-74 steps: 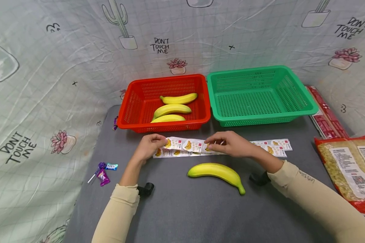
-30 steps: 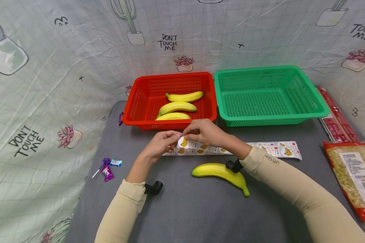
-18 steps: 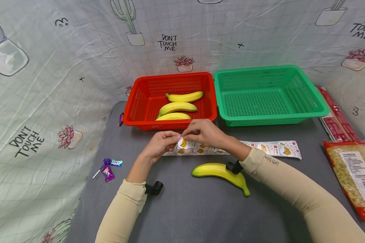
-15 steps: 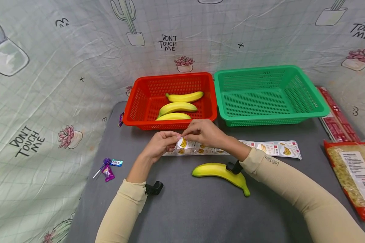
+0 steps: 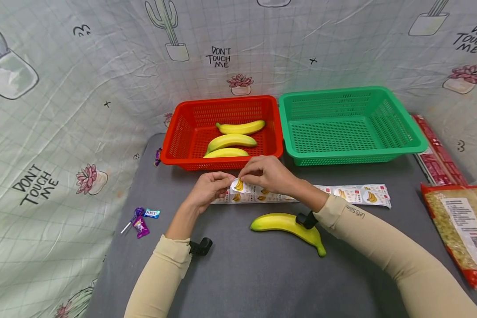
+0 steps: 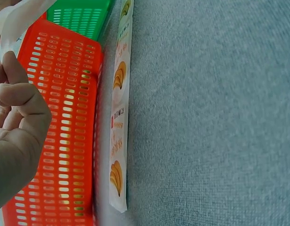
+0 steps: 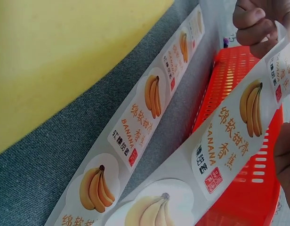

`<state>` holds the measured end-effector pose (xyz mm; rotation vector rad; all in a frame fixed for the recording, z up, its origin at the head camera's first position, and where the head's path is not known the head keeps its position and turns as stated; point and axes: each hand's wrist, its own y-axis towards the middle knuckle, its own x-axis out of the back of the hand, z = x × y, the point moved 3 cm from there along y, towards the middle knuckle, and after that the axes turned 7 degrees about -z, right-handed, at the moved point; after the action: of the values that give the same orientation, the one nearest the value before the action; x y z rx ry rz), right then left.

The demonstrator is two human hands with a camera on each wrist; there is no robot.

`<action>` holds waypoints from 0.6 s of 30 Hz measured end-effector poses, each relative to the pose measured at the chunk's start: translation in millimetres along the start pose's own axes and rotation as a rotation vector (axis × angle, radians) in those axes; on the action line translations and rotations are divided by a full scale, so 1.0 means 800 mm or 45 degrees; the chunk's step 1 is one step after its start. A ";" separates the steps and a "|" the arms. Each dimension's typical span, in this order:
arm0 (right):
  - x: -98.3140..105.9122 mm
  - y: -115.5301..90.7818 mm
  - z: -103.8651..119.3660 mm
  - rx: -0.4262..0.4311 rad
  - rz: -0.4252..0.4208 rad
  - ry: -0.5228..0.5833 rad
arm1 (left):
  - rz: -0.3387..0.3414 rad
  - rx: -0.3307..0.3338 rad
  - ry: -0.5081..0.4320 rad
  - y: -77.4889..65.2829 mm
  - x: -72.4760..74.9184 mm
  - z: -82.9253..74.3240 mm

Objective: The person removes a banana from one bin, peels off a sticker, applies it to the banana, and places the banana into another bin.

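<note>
Pinching sticker strip | both hands | long axis left-right

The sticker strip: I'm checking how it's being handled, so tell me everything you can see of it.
The sticker strip is a long white glossy backing printed with banana labels carrying red marks and "BANANA". It lies flat on the grey mat before the red basket. Its left end is lifted, pinched between the left hand and right hand.

Four bananas, two baskets, two sticker strips, three sweets, two packets.
</note>
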<state>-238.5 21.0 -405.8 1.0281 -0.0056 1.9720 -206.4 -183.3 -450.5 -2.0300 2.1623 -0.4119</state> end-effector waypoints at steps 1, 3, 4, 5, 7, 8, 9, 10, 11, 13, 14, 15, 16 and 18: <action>0.001 0.000 0.000 0.001 -0.003 0.001 | -0.011 -0.001 0.010 0.000 0.001 0.000; 0.003 -0.002 0.000 -0.005 -0.009 0.015 | -0.035 -0.006 0.038 0.001 0.001 0.001; 0.004 -0.002 0.000 -0.013 -0.013 0.027 | -0.043 -0.012 0.057 0.002 0.002 0.002; 0.005 -0.003 0.000 -0.022 -0.017 0.046 | -0.052 -0.021 0.083 0.002 0.002 0.002; 0.007 -0.005 -0.001 -0.033 -0.037 0.085 | -0.067 -0.047 0.140 0.003 0.003 0.002; 0.008 -0.007 -0.001 -0.038 -0.050 0.103 | -0.076 -0.063 0.174 0.003 0.004 0.002; 0.009 -0.008 -0.002 -0.041 -0.062 0.121 | -0.088 -0.080 0.210 0.002 0.006 0.002; 0.012 -0.010 -0.003 -0.042 -0.074 0.136 | -0.101 -0.096 0.238 0.002 0.007 0.002; 0.014 -0.012 -0.003 -0.043 -0.085 0.151 | -0.118 -0.119 0.282 0.001 0.008 0.001; 0.020 -0.016 -0.005 -0.050 -0.107 0.171 | -0.154 -0.163 0.366 0.002 0.012 0.001; 0.024 -0.019 -0.006 -0.060 -0.114 0.182 | -0.178 -0.175 0.406 0.002 0.015 0.001; 0.028 -0.021 -0.007 -0.070 -0.122 0.189 | -0.202 -0.187 0.448 0.002 0.017 0.002; 0.032 -0.024 -0.009 -0.082 -0.132 0.192 | -0.225 -0.200 0.489 0.003 0.019 0.002; 0.042 -0.029 -0.011 -0.107 -0.160 0.197 | -0.260 -0.218 0.572 0.004 0.023 0.003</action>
<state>-236.9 61.9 -398.1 0.8014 0.0593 1.9153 -210.5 -201.7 -452.1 -2.4614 2.2993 -0.8033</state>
